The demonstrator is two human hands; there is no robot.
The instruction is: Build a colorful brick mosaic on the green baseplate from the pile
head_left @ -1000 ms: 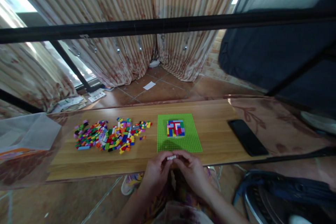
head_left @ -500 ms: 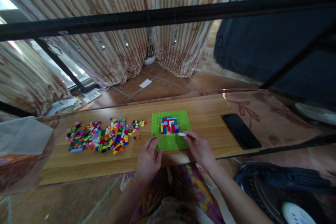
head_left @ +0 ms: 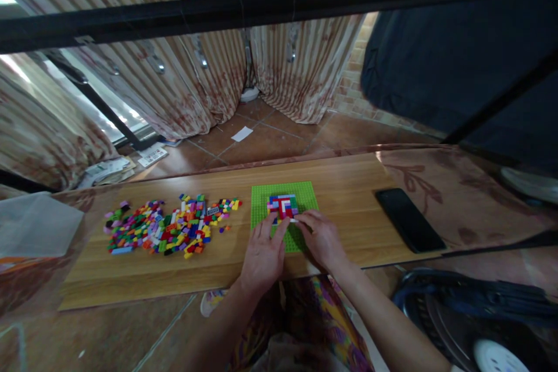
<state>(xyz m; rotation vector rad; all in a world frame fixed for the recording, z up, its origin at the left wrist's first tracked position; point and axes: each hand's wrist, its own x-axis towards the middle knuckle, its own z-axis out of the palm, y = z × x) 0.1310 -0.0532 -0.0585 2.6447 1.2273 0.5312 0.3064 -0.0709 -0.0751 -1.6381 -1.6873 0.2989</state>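
Observation:
A green baseplate (head_left: 308,192) lies on the wooden board, bearing a block of coloured toy bricks (head_left: 283,204) in red, white, blue and purple. At the near edge of that block, my right hand (head_left: 321,238) pinches a small white brick (head_left: 293,220) between thumb and fingertips. My left hand (head_left: 264,253) reaches over the plate's left half, fingers apart, its fingertips at the block's near left side. Part of the plate and the block's front are hidden behind my fingers.
Many loose bricks (head_left: 161,226) are heaped on the left of the wooden board (head_left: 143,279). A black phone (head_left: 410,220) lies at the right end. A translucent plastic container (head_left: 39,226) stands far left. A dark rail (head_left: 270,7) crosses beyond the board.
My left hand has moved right and forward over the baseplate to the brick block. My right hand has brought the white brick left, against the block's near edge. The view has shifted slightly.

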